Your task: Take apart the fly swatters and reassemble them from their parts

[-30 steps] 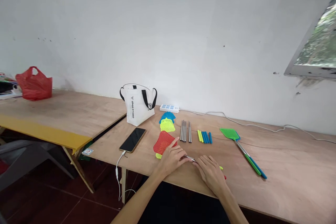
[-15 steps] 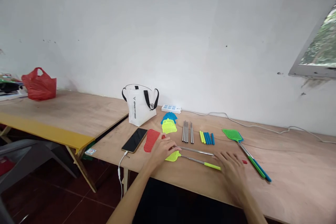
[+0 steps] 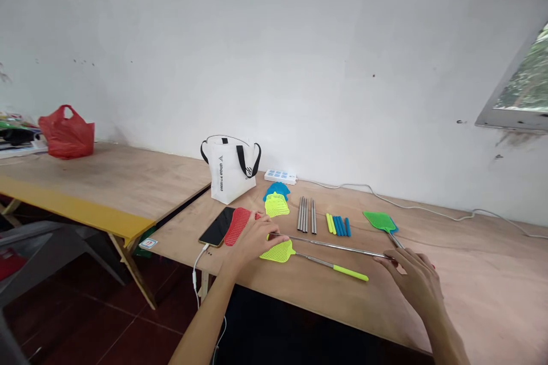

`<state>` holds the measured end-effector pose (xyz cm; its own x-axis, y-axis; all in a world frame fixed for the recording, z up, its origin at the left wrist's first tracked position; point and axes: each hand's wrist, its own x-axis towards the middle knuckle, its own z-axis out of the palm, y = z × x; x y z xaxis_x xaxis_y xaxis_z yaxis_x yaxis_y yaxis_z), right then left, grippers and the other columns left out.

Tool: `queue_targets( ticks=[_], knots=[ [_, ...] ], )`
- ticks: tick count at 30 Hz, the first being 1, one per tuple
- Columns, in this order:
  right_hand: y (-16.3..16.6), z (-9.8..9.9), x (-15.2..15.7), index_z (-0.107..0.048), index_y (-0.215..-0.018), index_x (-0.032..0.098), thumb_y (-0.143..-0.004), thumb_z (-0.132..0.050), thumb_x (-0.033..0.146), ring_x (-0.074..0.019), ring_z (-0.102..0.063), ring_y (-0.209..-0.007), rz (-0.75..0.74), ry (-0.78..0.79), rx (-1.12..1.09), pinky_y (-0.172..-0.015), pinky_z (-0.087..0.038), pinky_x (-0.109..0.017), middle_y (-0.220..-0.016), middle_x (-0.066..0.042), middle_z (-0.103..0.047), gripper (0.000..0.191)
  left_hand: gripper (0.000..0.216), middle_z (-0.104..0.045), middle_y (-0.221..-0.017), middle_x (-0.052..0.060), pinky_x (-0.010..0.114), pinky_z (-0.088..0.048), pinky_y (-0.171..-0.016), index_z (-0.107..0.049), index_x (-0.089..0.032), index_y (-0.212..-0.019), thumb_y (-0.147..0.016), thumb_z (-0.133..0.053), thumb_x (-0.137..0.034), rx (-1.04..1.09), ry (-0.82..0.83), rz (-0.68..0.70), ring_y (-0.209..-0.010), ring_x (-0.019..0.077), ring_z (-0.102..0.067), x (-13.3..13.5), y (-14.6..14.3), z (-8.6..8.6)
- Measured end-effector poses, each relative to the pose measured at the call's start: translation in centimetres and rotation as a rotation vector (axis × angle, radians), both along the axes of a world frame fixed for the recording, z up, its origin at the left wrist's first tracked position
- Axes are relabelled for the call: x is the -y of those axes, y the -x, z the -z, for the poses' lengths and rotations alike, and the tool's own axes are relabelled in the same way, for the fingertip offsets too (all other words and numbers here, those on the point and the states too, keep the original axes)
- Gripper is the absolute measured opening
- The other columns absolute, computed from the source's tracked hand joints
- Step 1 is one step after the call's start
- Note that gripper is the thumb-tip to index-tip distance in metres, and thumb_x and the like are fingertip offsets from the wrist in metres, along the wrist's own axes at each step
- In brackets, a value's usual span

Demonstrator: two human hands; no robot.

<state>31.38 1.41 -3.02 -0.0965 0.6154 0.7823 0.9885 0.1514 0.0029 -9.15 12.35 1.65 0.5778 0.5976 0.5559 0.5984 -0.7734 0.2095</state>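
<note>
A red fly swatter (image 3: pixel 334 246) stretches between my two hands above the table, its telescopic metal rod drawn out long. Near its perforated head, my left hand (image 3: pixel 256 239) pinches the rod. My right hand (image 3: pixel 415 278) grips the other end, hiding most of the red handle. Just below the rod lies a yellow fly swatter (image 3: pixel 278 251) with a yellow handle. Beyond my right hand rest a green fly swatter (image 3: pixel 377 220) and a blue one partly under it. Farther back are metal rods (image 3: pixel 302 214), yellow grips (image 3: pixel 331 223), blue grips (image 3: pixel 342 226), and loose yellow heads (image 3: pixel 277 205) and blue heads (image 3: pixel 276 189).
A phone (image 3: pixel 217 228) on a charging cable lies left of the red head. Behind it stands a white bag (image 3: pixel 231 177), beside a power strip (image 3: pixel 280 176) whose cord runs right along the wall. On the left table (image 3: pixel 128 177) sits a red plastic bag (image 3: pixel 67 134).
My right hand has moved right, and the red swatter's rod now spans a longer stretch. The red head and my left hand have shifted slightly left, exposing more of the yellow swatter.
</note>
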Motion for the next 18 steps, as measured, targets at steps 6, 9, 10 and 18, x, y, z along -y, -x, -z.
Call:
queue_targets(
  ticks=[6, 9, 10, 18],
  knots=[
    [0.5, -0.7, 0.4, -0.069, -0.076, 0.025, -0.101, -0.044, 0.057, -0.0162, -0.058, -0.064, -0.006, 0.006, -0.037, -0.078, -0.039, -0.032, -0.066, -0.001, -0.064, 0.048, 0.053, -0.068, -0.068, -0.003, 0.037, -0.033, -0.088, -0.062, -0.020, -0.066, -0.098, -0.054, -0.061, -0.003, 0.019, -0.006, -0.071, 0.0166, -0.058, 0.0, 0.6, -0.3],
    [0.3, -0.8, 0.4, -0.067, -0.075, 0.024, -0.101, -0.044, 0.057, -0.0160, -0.057, -0.063, -0.010, 0.007, -0.062, -0.078, -0.039, -0.032, -0.064, 0.000, -0.061, 0.048, 0.054, -0.067, -0.066, -0.003, 0.035, -0.033, -0.083, -0.064, -0.020, -0.065, -0.097, -0.054, -0.063, 0.008, 0.013, -0.001, -0.068, 0.0160, -0.057, 0.0, 0.7, -0.2],
    [0.2, -0.7, 0.4, -0.067, -0.075, 0.024, -0.100, -0.044, 0.057, -0.0163, -0.057, -0.063, -0.012, 0.012, -0.070, -0.078, -0.039, -0.033, -0.064, 0.000, -0.061, 0.047, 0.054, -0.067, -0.065, -0.003, 0.035, -0.033, -0.081, -0.064, -0.021, -0.065, -0.096, -0.055, -0.063, 0.012, 0.004, 0.001, -0.067, 0.0155, -0.056, -0.1, 0.8, -0.2],
    [-0.6, -0.6, 0.5, -0.068, -0.080, 0.025, -0.099, -0.046, 0.060, -0.0176, -0.060, -0.066, -0.037, 0.027, -0.099, -0.078, -0.038, -0.035, -0.069, -0.001, -0.065, 0.046, 0.058, -0.065, -0.065, -0.002, 0.035, -0.032, -0.081, -0.058, -0.020, -0.059, -0.092, -0.058, -0.067, 0.037, -0.117, -0.047, -0.075, 0.0175, -0.055, -0.4, 0.9, 0.0]
  ],
)
